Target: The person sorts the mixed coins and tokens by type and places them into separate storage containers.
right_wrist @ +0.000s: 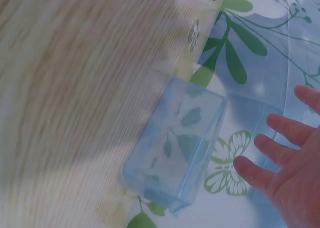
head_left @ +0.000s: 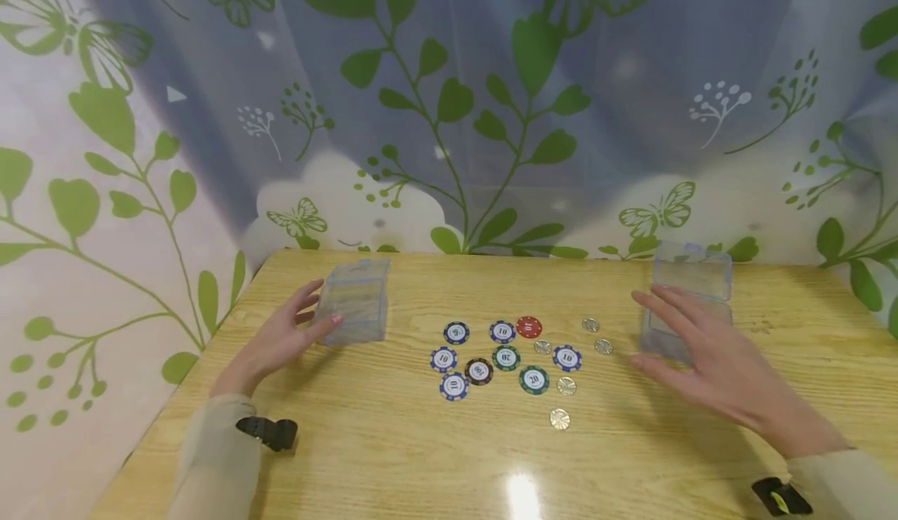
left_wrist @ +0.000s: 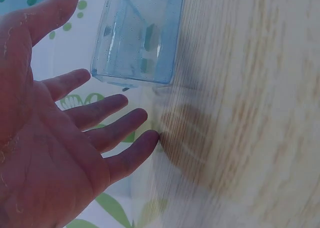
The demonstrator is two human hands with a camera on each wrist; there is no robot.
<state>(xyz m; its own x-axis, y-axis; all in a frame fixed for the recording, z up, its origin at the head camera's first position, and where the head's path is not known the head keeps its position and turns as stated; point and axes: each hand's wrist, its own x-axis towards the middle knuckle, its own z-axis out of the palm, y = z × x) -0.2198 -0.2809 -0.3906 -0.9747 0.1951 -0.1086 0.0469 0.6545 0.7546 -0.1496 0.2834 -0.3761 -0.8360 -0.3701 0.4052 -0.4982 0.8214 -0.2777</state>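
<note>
My left hand (head_left: 291, 337) is beside a clear bluish plastic box (head_left: 365, 309) at the left of the table, its fingers spread loosely and holding nothing. In the left wrist view the fingertips (left_wrist: 145, 115) are just short of the box's end. Over on the right, my other hand (head_left: 730, 368) hovers in front of a second clear box (head_left: 655, 337), whose lid (head_left: 694, 270) stands raised at the back. Its fingers are extended with nothing between them, and the hand hides part of that box in the head view.
Between the boxes lie several poker chips: blue (head_left: 454, 386), green (head_left: 535, 380), a dark one (head_left: 479, 371) and a red one (head_left: 529, 327). Several gold-coloured coins (head_left: 559, 419) are scattered to their right. A patterned curtain (head_left: 449, 153) hangs behind the wooden table (head_left: 393, 442).
</note>
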